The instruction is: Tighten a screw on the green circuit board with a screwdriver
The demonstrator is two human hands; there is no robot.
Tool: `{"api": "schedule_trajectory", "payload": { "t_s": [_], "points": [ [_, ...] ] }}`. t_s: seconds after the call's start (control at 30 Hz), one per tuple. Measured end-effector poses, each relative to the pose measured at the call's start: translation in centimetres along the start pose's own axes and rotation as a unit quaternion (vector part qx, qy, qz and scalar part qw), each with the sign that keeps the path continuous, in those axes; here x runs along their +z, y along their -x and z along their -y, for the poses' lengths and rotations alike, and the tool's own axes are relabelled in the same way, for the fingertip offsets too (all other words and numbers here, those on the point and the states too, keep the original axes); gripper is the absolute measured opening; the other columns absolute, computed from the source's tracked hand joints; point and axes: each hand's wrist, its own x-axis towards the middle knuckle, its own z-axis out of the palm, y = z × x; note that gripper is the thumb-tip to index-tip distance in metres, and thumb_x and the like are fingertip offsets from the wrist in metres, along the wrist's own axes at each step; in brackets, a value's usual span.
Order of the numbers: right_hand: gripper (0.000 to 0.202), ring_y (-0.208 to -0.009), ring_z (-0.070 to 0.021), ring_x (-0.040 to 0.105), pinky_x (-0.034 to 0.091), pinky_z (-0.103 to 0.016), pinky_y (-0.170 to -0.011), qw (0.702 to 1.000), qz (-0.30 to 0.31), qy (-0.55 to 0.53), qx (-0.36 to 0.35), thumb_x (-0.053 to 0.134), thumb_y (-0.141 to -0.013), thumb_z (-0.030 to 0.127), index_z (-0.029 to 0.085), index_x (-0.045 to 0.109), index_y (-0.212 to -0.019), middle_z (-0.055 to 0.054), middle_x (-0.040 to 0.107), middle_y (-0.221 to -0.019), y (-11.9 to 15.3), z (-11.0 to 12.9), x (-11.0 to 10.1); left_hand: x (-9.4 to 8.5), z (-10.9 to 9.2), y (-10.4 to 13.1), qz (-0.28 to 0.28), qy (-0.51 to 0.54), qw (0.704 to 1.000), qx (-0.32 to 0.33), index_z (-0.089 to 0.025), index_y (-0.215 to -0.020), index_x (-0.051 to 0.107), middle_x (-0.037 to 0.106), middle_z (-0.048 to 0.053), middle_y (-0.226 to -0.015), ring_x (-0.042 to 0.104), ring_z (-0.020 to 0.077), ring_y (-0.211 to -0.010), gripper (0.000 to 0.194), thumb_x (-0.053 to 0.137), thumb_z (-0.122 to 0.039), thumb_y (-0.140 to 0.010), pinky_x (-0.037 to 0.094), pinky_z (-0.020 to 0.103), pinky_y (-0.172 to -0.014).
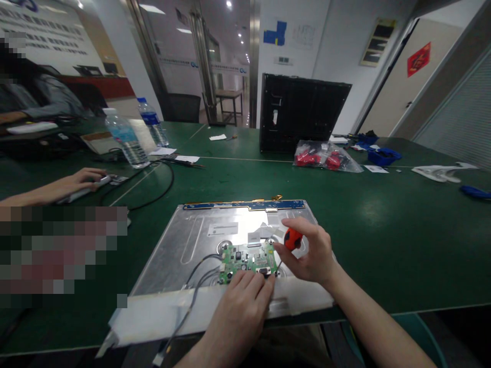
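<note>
Left hand [245, 301] is palm-down, fingertips on the near edge of the green circuit board [247, 255]; can't tell from here if they pinch anything. Right hand [316, 250] has the red-and-black screwdriver [293, 239] between thumb and fingers, shaft slanting down and nearward to the board's right near corner, beside the left fingertips. Board sits beyond the left hand and left of the right, long axis left-right, on the metal panel [195, 225]. White label [223, 229] on the panel: print too small to read. Farther along the table [383, 220]: blue-labelled bottles [125, 138] left, bag of red parts [326, 157] right, black housing [305, 112] behind it. Far left wall sign [49, 38]: rows of Chinese characters, not legible.
</note>
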Motion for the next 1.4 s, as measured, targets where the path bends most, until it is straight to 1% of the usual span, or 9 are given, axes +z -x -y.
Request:
{"api": "schedule_trajectory", "payload": {
  "t_s": [0.13, 0.33, 0.6, 0.73, 0.83, 1.0, 1.07, 1.2, 1.4],
  "points": [
    [0.038, -0.053, -0.0137, 0.054, 0.046, -0.025, -0.049, 1.0, 0.011, -0.019, -0.002, 0.062, -0.094, 0.02, 0.023, 0.053, -0.131, 0.005, 0.061, -0.07, -0.04, -0.08, -0.24, -0.04, -0.09, -0.1, -0.001, -0.001, 1.0, 0.002, -0.012, -0.113, 0.063, 0.063, 0.004, -0.08, 0.059, 0.0222, -0.072, 0.026, 0.039, -0.008, -0.105, 0.045, 0.036, -0.071],
    [0.053, -0.058, -0.0144, 0.059, 0.048, -0.026, -0.049, 0.998, 0.028, -0.054, 0.011, 0.052, -0.085, 0.014, 0.019, 0.052, -0.138, -0.002, 0.068, -0.085, -0.15, 0.05, -0.58, -0.11, -0.13, -0.06, -0.005, 0.001, 1.0, 0.005, -0.011, -0.114, 0.063, 0.063, 0.004, -0.08, 0.058, 0.0217, -0.071, 0.026, 0.039, -0.008, -0.105, 0.045, 0.036, -0.071],
    [0.044, -0.05, -0.0121, 0.055, 0.049, -0.023, -0.048, 1.0, 0.014, -0.017, 0.01, 0.059, -0.09, 0.015, 0.022, 0.052, -0.134, 0.005, 0.063, -0.072, 0.05, 0.12, -0.34, -0.32, -0.11, -0.2, -0.009, 0.003, 1.0, 0.011, -0.01, -0.115, 0.063, 0.061, 0.004, -0.079, 0.058, 0.0216, -0.071, 0.024, 0.042, -0.008, -0.104, 0.044, 0.036, -0.07],
    [0.044, -0.051, -0.0122, 0.057, 0.052, -0.022, -0.05, 1.0, 0.021, -0.014, 0.013, 0.065, -0.093, 0.021, 0.024, 0.051, -0.135, 0.005, 0.066, -0.073, 0.24, -0.05, -0.36, -0.29, -0.06, -0.08, 0.008, 0.003, 1.0, 0.011, -0.012, -0.116, 0.063, 0.063, 0.004, -0.081, 0.059, 0.0213, -0.072, 0.023, 0.045, -0.008, -0.103, 0.045, 0.036, -0.07],
    [0.046, -0.054, -0.014, 0.059, 0.052, -0.025, -0.051, 0.999, 0.033, -0.032, 0.012, 0.059, -0.093, 0.023, 0.021, 0.051, -0.139, 0.002, 0.066, -0.076, 0.21, -0.06, -0.52, -0.2, -0.06, 0.0, 0.008, 0.004, 1.0, 0.007, -0.012, -0.117, 0.063, 0.063, 0.004, -0.08, 0.059, 0.0214, -0.072, 0.023, 0.044, -0.008, -0.103, 0.045, 0.036, -0.07],
    [0.053, -0.057, -0.0142, 0.06, 0.052, -0.027, -0.051, 0.998, 0.037, -0.04, 0.028, 0.05, -0.089, 0.017, 0.019, 0.051, -0.141, -0.003, 0.07, -0.087, 0.11, 0.13, -0.69, -0.11, -0.09, -0.06, 0.005, 0.003, 1.0, 0.006, -0.011, -0.116, 0.063, 0.062, 0.003, -0.079, 0.059, 0.0213, -0.071, 0.024, 0.042, -0.008, -0.104, 0.044, 0.036, -0.07],
    [0.051, -0.056, -0.0131, 0.058, 0.05, -0.026, -0.05, 0.999, 0.032, -0.032, 0.028, 0.052, -0.088, 0.016, 0.018, 0.052, -0.14, -0.003, 0.07, -0.087, 0.13, 0.14, -0.59, -0.1, -0.08, -0.06, 0.002, 0.0, 1.0, 0.008, -0.011, -0.115, 0.063, 0.062, 0.003, -0.079, 0.059, 0.0214, -0.07, 0.024, 0.041, -0.008, -0.104, 0.044, 0.036, -0.07],
    [0.046, -0.05, -0.0112, 0.052, 0.046, -0.023, -0.046, 1.0, 0.006, -0.018, 0.015, 0.059, -0.089, 0.015, 0.022, 0.051, -0.134, 0.004, 0.062, -0.075, 0.17, 0.01, -0.2, -0.21, -0.12, -0.1, -0.002, -0.002, 1.0, 0.01, -0.011, -0.115, 0.063, 0.062, 0.003, -0.079, 0.058, 0.0212, -0.069, 0.026, 0.039, -0.009, -0.105, 0.044, 0.036, -0.069],
    [0.032, -0.051, -0.0117, 0.055, 0.047, -0.022, -0.048, 1.0, 0.004, -0.005, 0.012, 0.064, -0.095, 0.021, 0.024, 0.053, -0.125, 0.006, 0.063, -0.071, -0.03, -0.05, -0.15, -0.43, -0.18, -0.32, -0.003, -0.001, 1.0, 0.009, -0.01, -0.114, 0.063, 0.063, 0.004, -0.079, 0.058, 0.0214, -0.069, 0.028, 0.037, -0.009, -0.106, 0.045, 0.036, -0.068]
  ]
}}
